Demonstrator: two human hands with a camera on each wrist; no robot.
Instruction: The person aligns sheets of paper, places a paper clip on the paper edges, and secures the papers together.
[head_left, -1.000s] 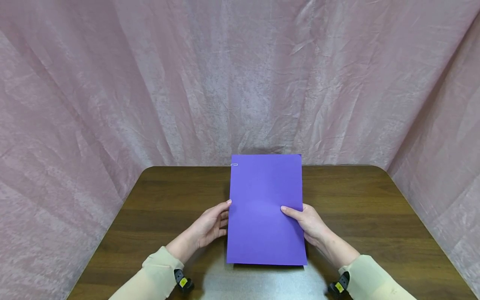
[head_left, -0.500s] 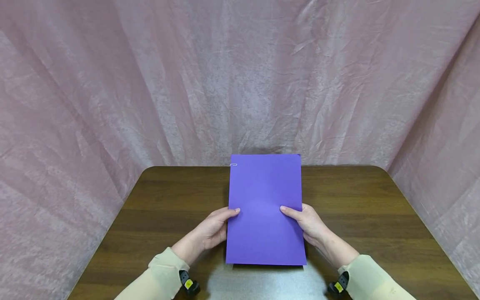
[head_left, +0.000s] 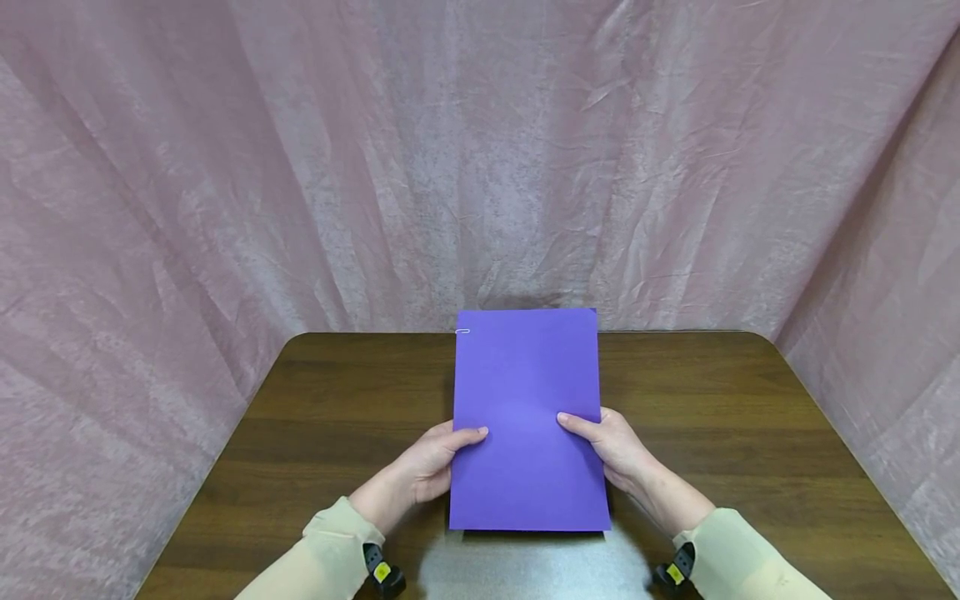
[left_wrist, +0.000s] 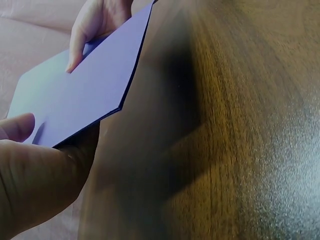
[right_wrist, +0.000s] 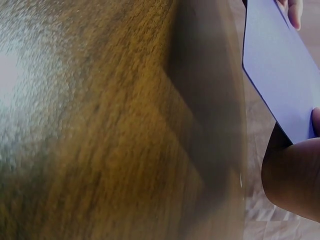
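Observation:
A purple sheet of paper or card [head_left: 525, 367] is held up above the table, its long sides running away from me. Near its far left corner a small white paper clip [head_left: 462, 331] sits on the edge. My left hand [head_left: 426, 462] grips the left edge, thumb on the face and the other fingers hidden behind. Opposite it, my right hand [head_left: 622, 450] holds the right edge the same way. In the left wrist view the purple sheet [left_wrist: 90, 95] is seen edge-on, apart from the table, with its shadow below.
The brown wooden table [head_left: 337, 400] spreads under both hands, with a bright glare near its front. Pink velvety curtains [head_left: 480, 167] hang behind it and on the sides. Each sleeve bears a small black wrist device [head_left: 384, 571].
My left hand has gone from touching the left edge with extended fingers to gripping it, thumb over the face. The sheet and right hand have shifted slightly left.

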